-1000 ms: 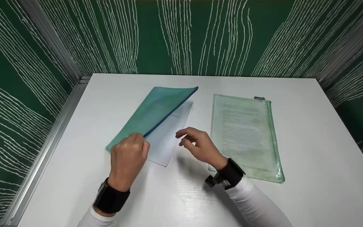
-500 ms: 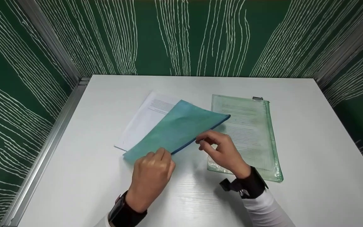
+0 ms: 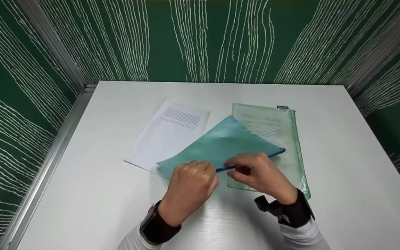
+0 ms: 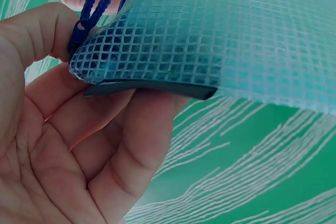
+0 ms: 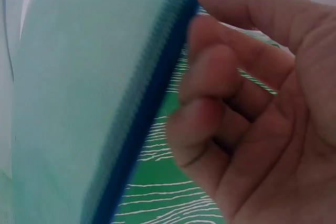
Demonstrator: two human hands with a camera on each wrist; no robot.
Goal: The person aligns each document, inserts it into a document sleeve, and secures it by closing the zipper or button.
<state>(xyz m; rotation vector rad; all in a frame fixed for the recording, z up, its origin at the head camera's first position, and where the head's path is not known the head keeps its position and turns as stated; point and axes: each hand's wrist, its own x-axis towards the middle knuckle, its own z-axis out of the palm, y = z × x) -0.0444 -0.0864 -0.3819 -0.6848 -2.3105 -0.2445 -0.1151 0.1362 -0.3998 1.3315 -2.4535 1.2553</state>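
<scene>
Teal mesh pouch (image 3: 221, 146) held tilted above the worktop (image 3: 82, 194), left hand (image 3: 189, 184) pinching its zip-end corner to steady it, right hand (image 3: 259, 173) curled at the blue zip (image 3: 255, 160), grip unclear.

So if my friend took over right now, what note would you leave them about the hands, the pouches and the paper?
Left hand: grips the near corner of the blue-green mesh pouch, by its zipper end.
Right hand: curled fingers at the pouch's blue zipper edge; whether it actually pinches the pull is unclear.
The pouch is lifted off the white table, its far end over the clear green pouch, which lies flat with sheets inside.
Done: the printed paper lies outside, left of the pouches.
Left: probably working the zipper, then setting the pouch down.
</scene>
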